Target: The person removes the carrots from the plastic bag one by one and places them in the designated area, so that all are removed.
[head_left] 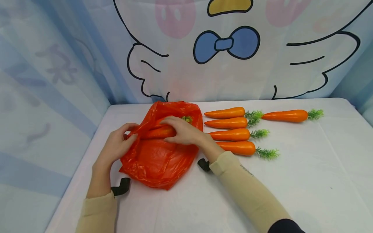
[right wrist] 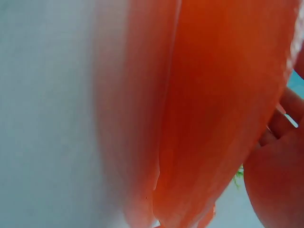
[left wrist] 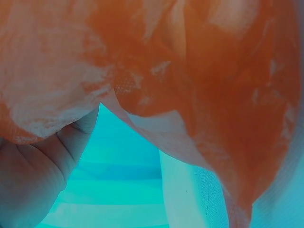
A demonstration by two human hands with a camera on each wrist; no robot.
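In the middle left of the head view, the red bag (head_left: pixel 158 161) is laid on the white table (head_left: pixel 314 181), and its mouth is spread apart. The edge of the bag at its left side is pinched by the left hand (head_left: pixel 115 145), the thumb being placed on the near side and the other fingers bent behind the plastic. The right hand (head_left: pixel 185 131) is put into the mouth of the bag; its thumb and fingers are seen spread around the carrot in the bag (head_left: pixel 158 132), but whether this carrot is firmly gripped or only touched cannot be told. In the right wrist view the fingers are mostly covered by the plastic.

Inside the bag, a tuft of green leaves (head_left: pixel 187 119) is also seen beside the right hand; how many carrots are contained there cannot be counted with certainty.

Outside, 4 carrots (head_left: pixel 228 134) are arranged in a column just right of the bag, the lowest 2 being partly covered by the right forearm, and a 5th carrot (head_left: pixel 287 116) is placed farther right, near the back edge.

The work may be judged as partly done: at least 1 carrot is found within the bag, 5 are found outside, and the mouth is not closed.
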